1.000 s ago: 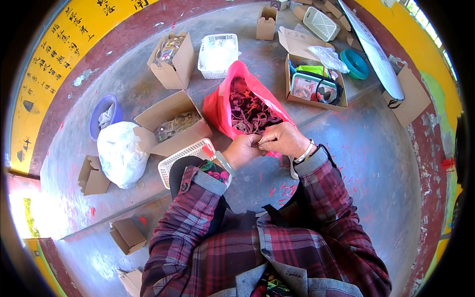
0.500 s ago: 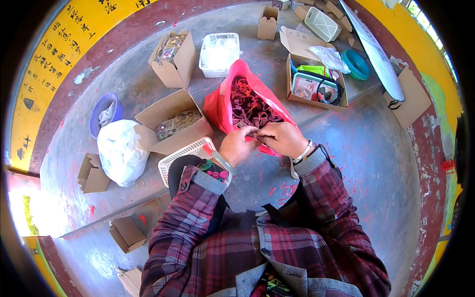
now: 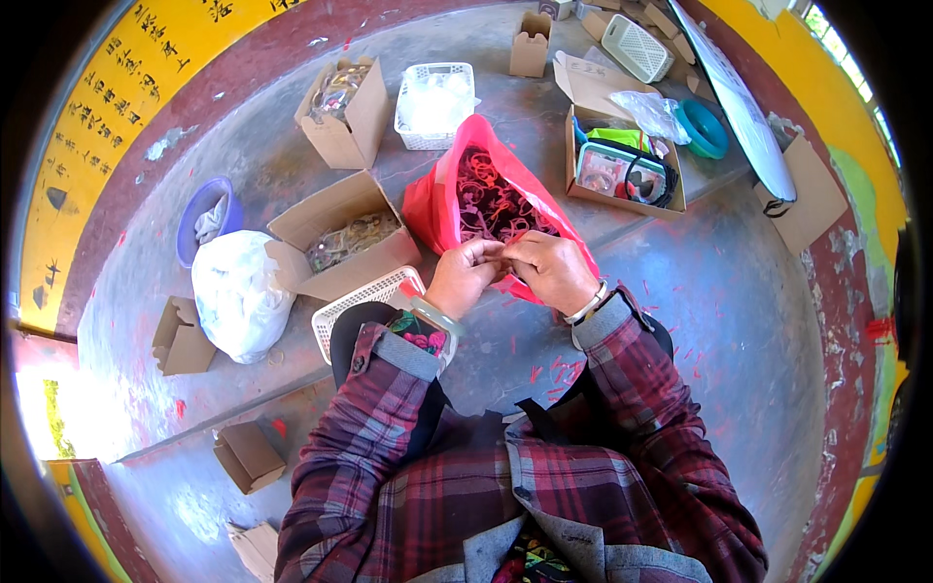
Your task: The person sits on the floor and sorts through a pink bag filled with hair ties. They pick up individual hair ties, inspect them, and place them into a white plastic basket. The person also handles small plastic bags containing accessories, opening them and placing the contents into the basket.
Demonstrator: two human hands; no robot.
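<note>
My left hand [image 3: 458,280] and my right hand [image 3: 555,271] meet at the near rim of a red bag [image 3: 431,209]. The fingertips of both are pinched together and almost touch each other. Whatever lies between them is too small and covered to name. Inside the gaping bag is a heap of thin pink, red and dark loops [image 3: 494,199]. Just left of my left wrist, partly under my sleeve and knee, is a white perforated basket [image 3: 335,309].
An open cardboard box [image 3: 330,277] with clear, tangled pieces stands left of the bag, beside a stuffed white plastic bag [image 3: 243,296] and a purple basin [image 3: 198,225]. Beyond lie a white basket [image 3: 433,139], a filled box [image 3: 622,201] and a teal basin [image 3: 702,128]. Red scraps [image 3: 564,371] litter the floor.
Both hands have shifted slightly, with the fingers still pinched close together. My left hand has turned a little, its fingers more bent. The bag and boxes stay where they were.
</note>
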